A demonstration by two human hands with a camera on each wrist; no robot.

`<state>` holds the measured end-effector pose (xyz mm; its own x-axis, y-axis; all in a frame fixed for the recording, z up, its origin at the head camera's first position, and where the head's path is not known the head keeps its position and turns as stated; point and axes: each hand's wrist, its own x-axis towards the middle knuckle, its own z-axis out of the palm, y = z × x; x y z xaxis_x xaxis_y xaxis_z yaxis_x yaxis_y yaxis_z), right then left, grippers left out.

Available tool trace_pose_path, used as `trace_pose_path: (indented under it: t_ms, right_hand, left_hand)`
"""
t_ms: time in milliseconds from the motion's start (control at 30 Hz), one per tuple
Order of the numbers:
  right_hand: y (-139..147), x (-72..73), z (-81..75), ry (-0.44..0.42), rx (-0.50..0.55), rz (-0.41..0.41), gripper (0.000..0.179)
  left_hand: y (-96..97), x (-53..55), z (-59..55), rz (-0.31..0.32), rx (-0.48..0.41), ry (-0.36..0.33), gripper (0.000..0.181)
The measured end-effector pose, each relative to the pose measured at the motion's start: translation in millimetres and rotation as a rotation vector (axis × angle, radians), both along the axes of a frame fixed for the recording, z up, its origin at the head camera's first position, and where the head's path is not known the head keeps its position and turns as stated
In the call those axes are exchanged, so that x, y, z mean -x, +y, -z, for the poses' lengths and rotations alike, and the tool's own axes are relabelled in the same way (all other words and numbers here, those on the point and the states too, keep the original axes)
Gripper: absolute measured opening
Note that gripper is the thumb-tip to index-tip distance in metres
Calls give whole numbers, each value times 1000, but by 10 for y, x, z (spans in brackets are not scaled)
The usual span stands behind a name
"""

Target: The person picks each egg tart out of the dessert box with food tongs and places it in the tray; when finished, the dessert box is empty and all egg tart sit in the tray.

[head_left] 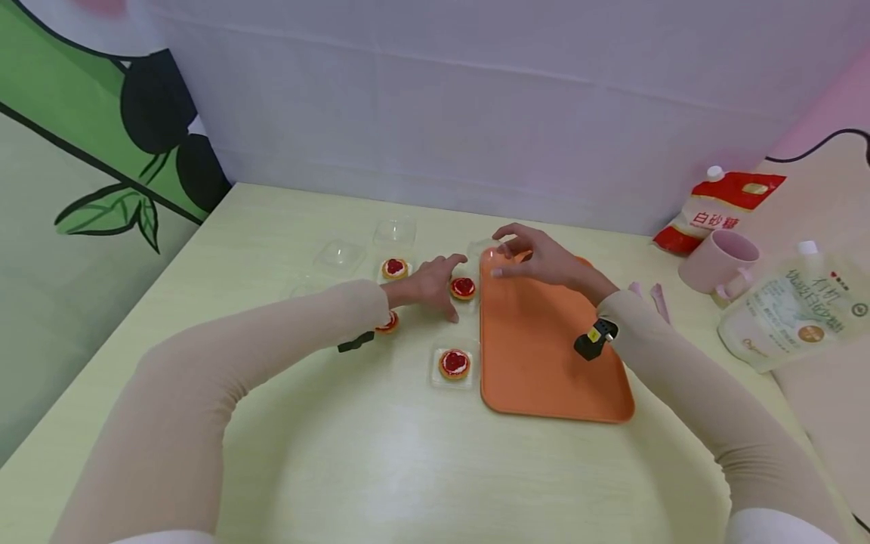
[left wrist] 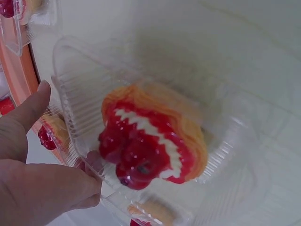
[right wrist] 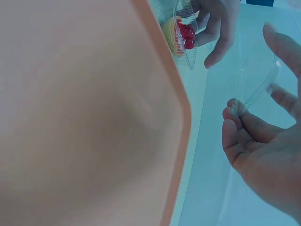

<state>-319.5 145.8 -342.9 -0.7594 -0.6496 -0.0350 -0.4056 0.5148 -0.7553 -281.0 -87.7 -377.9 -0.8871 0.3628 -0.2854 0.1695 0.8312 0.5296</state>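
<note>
A clear plastic lid, seen edge-on in the right wrist view, is pinched at its rim by my right hand over the orange tray's far left corner. My left hand spreads its thumb and fingers beside a berry tart in a clear plastic base, left of the tray. In the left wrist view another tart with red berries and white cream fills the foreground in its clear container. This tart lies near my left wrist, partly hidden by the sleeve.
The orange tray lies to the right of the tarts. One boxed tart sits nearer me, another farther back. Clear lids lie at the back left. A pink mug, a sugar bag and a pouch stand right.
</note>
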Motion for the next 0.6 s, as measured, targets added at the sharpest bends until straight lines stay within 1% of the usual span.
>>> trace_pose_path:
  t_ms: [100, 200, 367, 467, 600]
  right_hand:
    - [4, 0, -18, -23, 3, 12, 57]
    - [2, 0, -27, -53, 2, 28, 57]
    - [7, -3, -66, -83, 23, 68, 55]
    - [1, -4, -97, -99, 63, 91, 52]
    - [-22, -6, -133, -153, 119, 119, 50]
  left_hand:
    - [7, 2, -11, -15, -8, -1, 113]
    - [1, 4, -14, -42, -20, 9, 114]
    - [-10, 3, -72, -66, -59, 54, 113]
    - [-23, 3, -135, -68, -100, 107, 109]
    - [-48, 13, -198, -84, -218, 203, 93]
